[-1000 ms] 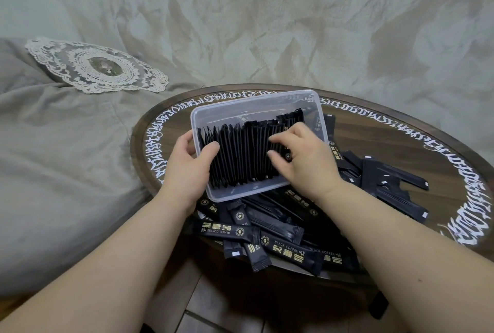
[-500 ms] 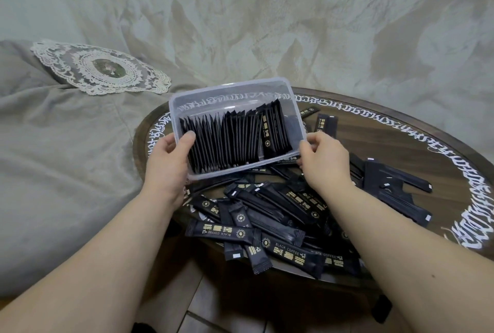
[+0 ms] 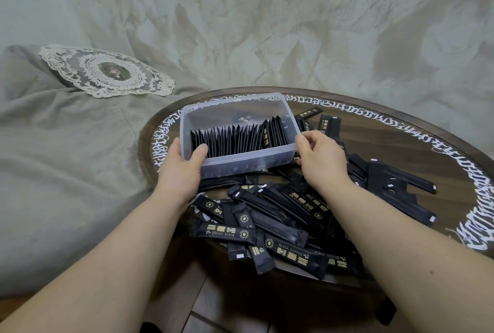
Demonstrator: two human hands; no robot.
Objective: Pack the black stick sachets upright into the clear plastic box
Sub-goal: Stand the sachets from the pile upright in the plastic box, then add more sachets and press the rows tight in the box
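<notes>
round dark wooden table (white script round rim) | lace doily on grey bedding

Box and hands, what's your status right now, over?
Left hand and right hand grip the box at its ends. One row of sachets upright inside, far side unfilled. Loose sachets piled on table in front.

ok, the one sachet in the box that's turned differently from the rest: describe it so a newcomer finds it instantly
Start at the round dark table, then the clear plastic box held between both hands. Inside, a row of black sachets stands edge-on. Toward the row's right end, one sachet faces the camera, gold print showing, while its neighbours show only plain black edges.
</notes>
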